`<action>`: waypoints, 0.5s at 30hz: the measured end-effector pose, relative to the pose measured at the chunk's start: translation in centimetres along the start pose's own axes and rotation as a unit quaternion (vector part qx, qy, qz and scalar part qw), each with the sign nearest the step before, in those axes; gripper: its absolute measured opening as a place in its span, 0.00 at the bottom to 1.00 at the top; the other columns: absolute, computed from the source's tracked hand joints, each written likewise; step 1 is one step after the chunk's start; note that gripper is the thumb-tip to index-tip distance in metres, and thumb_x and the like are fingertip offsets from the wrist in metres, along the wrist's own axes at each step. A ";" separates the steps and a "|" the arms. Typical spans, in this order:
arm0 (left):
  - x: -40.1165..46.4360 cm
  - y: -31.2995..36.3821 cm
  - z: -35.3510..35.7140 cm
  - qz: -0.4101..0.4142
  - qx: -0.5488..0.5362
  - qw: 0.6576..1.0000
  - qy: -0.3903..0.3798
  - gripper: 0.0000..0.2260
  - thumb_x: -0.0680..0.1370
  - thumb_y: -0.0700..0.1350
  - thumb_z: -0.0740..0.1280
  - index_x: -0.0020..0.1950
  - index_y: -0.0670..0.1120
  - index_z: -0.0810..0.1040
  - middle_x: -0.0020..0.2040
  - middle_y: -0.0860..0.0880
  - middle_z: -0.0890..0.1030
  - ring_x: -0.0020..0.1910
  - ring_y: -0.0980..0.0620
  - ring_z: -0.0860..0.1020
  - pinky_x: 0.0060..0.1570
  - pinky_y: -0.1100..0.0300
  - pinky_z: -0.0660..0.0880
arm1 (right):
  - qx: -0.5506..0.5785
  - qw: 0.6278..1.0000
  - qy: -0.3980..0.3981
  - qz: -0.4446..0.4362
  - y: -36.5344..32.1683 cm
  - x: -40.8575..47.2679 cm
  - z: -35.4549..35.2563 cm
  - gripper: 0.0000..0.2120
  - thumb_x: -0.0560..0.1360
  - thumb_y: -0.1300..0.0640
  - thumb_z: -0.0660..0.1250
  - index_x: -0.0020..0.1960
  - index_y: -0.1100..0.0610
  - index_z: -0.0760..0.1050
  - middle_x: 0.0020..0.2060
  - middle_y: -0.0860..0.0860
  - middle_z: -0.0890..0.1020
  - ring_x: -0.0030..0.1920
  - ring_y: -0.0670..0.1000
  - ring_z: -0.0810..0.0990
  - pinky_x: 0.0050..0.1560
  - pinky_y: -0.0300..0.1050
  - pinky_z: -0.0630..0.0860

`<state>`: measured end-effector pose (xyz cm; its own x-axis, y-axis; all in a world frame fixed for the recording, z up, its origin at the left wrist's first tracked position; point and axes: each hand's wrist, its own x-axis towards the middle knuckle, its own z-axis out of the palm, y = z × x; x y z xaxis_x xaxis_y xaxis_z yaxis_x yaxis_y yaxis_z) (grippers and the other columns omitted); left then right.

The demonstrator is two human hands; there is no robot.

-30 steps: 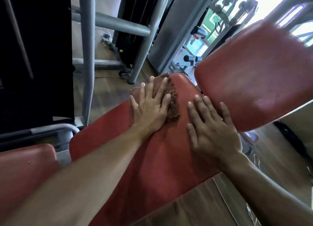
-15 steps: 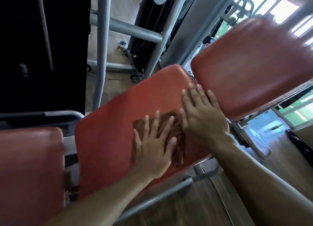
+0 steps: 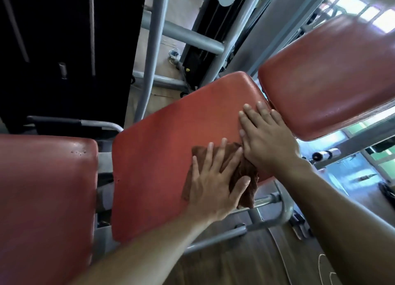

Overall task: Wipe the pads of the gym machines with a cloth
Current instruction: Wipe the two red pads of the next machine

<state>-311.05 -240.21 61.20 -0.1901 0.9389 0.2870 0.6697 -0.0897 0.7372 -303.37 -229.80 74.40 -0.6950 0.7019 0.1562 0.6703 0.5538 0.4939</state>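
A brown cloth [image 3: 245,173] lies on the right side of the middle red pad [image 3: 158,156]. My left hand [image 3: 213,182] presses flat on the cloth with fingers spread and straight. My right hand [image 3: 265,139] rests flat on the same pad just beyond the cloth, fingers straight, near the pad's right edge. One corner of the cloth hangs over the pad's near right edge. A second red pad [image 3: 329,79] stands tilted at the upper right, and a third red pad [image 3: 42,199] sits at the left.
Grey steel frame tubes [image 3: 183,36] cross behind the pads, and another tube [image 3: 271,218] runs under the middle pad. A black weight stack housing [image 3: 64,49] fills the upper left. Wooden floor [image 3: 235,263] shows below.
My left hand has drawn the cloth from the pad's far end back toward its near right edge. My right hand has stayed flat on the pad.
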 end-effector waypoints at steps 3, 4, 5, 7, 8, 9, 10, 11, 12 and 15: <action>2.7 -2.2 -1.4 -0.009 -0.026 0.999 -0.019 0.26 0.79 0.68 0.40 0.76 0.69 0.41 0.80 0.60 0.37 0.79 0.53 0.35 0.75 0.34 0.43 | 0.034 0.999 0.004 0.019 -0.1 0.2 -0.3 0.27 0.79 0.50 0.49 0.72 0.60 0.71 0.73 0.57 0.72 0.75 0.61 0.66 0.72 0.61 0.63; 3.2 -2.7 -1.7 -0.027 -0.031 0.999 -0.018 0.25 0.78 0.68 0.40 0.76 0.70 0.40 0.80 0.60 0.37 0.79 0.53 0.35 0.75 0.34 0.43 | 0.045 0.999 -0.001 0.030 -0.3 0.4 -0.4 0.27 0.80 0.50 0.49 0.72 0.59 0.71 0.73 0.56 0.72 0.76 0.60 0.65 0.72 0.61 0.62; 3.3 -3.1 -1.7 -0.041 -0.030 0.999 -0.013 0.25 0.78 0.68 0.40 0.75 0.71 0.39 0.80 0.60 0.37 0.79 0.53 0.35 0.75 0.35 0.42 | 0.046 0.998 -0.005 0.036 -0.5 0.6 -0.5 0.27 0.79 0.50 0.49 0.73 0.59 0.71 0.73 0.56 0.71 0.76 0.60 0.65 0.72 0.61 0.62; 2.3 -2.9 -1.3 -0.047 -0.036 0.998 -0.004 0.25 0.79 0.68 0.40 0.75 0.71 0.39 0.80 0.60 0.36 0.79 0.53 0.35 0.75 0.36 0.40 | 0.014 0.999 -0.013 0.030 -1.1 0.6 -0.3 0.27 0.79 0.48 0.50 0.73 0.57 0.71 0.74 0.57 0.71 0.76 0.61 0.65 0.72 0.62 0.62; 1.7 -2.8 -1.2 -0.043 -0.041 0.998 -0.001 0.25 0.79 0.69 0.41 0.75 0.72 0.39 0.80 0.61 0.37 0.79 0.54 0.34 0.75 0.37 0.40 | -0.005 1.000 -0.021 0.020 -1.5 0.5 -0.1 0.27 0.79 0.47 0.51 0.73 0.56 0.71 0.74 0.57 0.70 0.76 0.61 0.65 0.72 0.63 0.61; 1.5 -3.2 -1.0 -0.039 -0.038 0.999 -0.002 0.24 0.78 0.69 0.41 0.75 0.73 0.40 0.80 0.61 0.37 0.79 0.54 0.35 0.75 0.37 0.40 | -0.022 0.999 -0.031 0.004 -1.8 0.6 0.1 0.26 0.79 0.47 0.51 0.74 0.54 0.70 0.75 0.57 0.69 0.76 0.60 0.64 0.72 0.63 0.59; 1.9 -3.9 -1.0 -0.032 -0.031 0.999 -0.005 0.24 0.78 0.69 0.42 0.74 0.74 0.40 0.80 0.61 0.37 0.79 0.54 0.35 0.75 0.36 0.42 | -0.034 0.999 -0.036 -0.008 -2.0 0.6 0.3 0.26 0.79 0.47 0.51 0.74 0.53 0.70 0.75 0.57 0.68 0.76 0.60 0.64 0.72 0.64 0.58; 3.2 -4.9 -1.2 -0.029 -0.027 0.999 -0.003 0.24 0.78 0.69 0.42 0.74 0.74 0.40 0.80 0.61 0.38 0.79 0.53 0.36 0.75 0.35 0.43 | -0.042 0.998 -0.039 -0.012 -2.0 0.9 0.4 0.26 0.79 0.47 0.52 0.74 0.52 0.70 0.76 0.56 0.68 0.77 0.60 0.64 0.72 0.65 0.58; 4.9 -6.0 -1.7 -0.040 -0.030 0.999 0.000 0.25 0.77 0.69 0.42 0.74 0.74 0.40 0.80 0.60 0.38 0.79 0.53 0.37 0.74 0.33 0.44 | -0.044 0.998 -0.043 -0.008 -2.1 1.2 0.4 0.26 0.79 0.46 0.52 0.74 0.51 0.70 0.76 0.56 0.68 0.77 0.60 0.64 0.72 0.65 0.58; 9.9 -8.5 -3.1 -0.081 -0.039 0.996 0.005 0.27 0.76 0.69 0.41 0.76 0.71 0.41 0.81 0.58 0.40 0.80 0.50 0.39 0.73 0.31 0.44 | -0.053 0.997 -0.050 0.002 -2.6 2.5 0.6 0.27 0.78 0.46 0.53 0.74 0.51 0.70 0.76 0.56 0.67 0.77 0.59 0.64 0.71 0.66 0.58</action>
<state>-320.84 -231.21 59.67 -0.2989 0.9397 0.1664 0.5722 0.0369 0.8193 -306.71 -229.17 73.01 -0.6586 0.7487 0.0750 0.6384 0.5033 0.5823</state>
